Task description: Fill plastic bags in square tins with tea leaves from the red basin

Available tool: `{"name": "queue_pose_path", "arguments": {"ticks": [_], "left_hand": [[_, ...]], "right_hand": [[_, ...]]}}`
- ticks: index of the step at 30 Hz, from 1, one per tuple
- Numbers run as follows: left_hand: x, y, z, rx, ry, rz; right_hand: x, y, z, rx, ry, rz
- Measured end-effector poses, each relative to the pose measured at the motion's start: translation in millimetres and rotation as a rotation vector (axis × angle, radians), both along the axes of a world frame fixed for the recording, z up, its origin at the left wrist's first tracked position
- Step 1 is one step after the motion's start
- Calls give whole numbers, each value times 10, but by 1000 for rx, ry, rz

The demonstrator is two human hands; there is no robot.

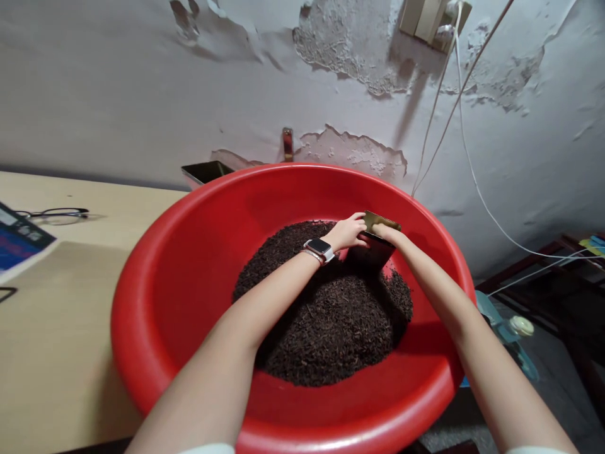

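A large red basin [155,302] holds a heap of dark, dry loose leaves [331,328]. Toward the basin's far right side, a dark rectangular tin [371,255] with a golden inside stands tilted over the heap. My left hand [348,232], with a watch on its wrist, grips the tin's left rim, fingers curled over the edge. My right hand [385,232] reaches into the tin's opening; its fingers are hidden inside, so whether they hold anything does not show.
The basin overlaps a pale wooden table [57,328] with glasses [61,213] and a printed sheet [21,243]. Another open container [207,171] stands behind its rim. White cables [466,139] hang from a wall socket [432,22]. A light-blue item [491,309] is at right.
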State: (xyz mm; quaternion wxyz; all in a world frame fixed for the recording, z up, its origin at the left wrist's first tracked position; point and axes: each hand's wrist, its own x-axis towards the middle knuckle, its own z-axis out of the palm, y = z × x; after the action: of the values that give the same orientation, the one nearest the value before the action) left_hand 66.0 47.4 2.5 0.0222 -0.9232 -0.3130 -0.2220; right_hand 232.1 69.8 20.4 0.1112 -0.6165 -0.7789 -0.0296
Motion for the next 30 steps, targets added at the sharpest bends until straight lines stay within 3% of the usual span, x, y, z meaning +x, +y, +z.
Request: {"name": "queue_pose_path", "arguments": {"ticks": [2,5,9,14,17,19,22,26,30], "left_hand": [[-4,15,-8,-14,-27,20],[-14,33,-4,-18,-17,80],[-8,36,-5,12,19,97],[39,19,-28,23,-60,39],[75,11,44,-104,-264,17],[112,7,133,-183,-490,85],[176,-2,277,-178,-763,176],[237,-15,409,-125,-852,144],[248,8,473,-153,-930,114]], "right_hand": [[-20,10,69,-88,-46,-40],[-19,4,253,-67,-39,-99],[133,-79,437,60,211,-121],[403,-182,325,233,649,-206],[431,-193,262,267,784,-212],[391,-222,298,282,746,-140],[302,-339,452,411,526,-47],[204,-534,667,612,172,2],[183,-587,699,473,-90,124]]}}
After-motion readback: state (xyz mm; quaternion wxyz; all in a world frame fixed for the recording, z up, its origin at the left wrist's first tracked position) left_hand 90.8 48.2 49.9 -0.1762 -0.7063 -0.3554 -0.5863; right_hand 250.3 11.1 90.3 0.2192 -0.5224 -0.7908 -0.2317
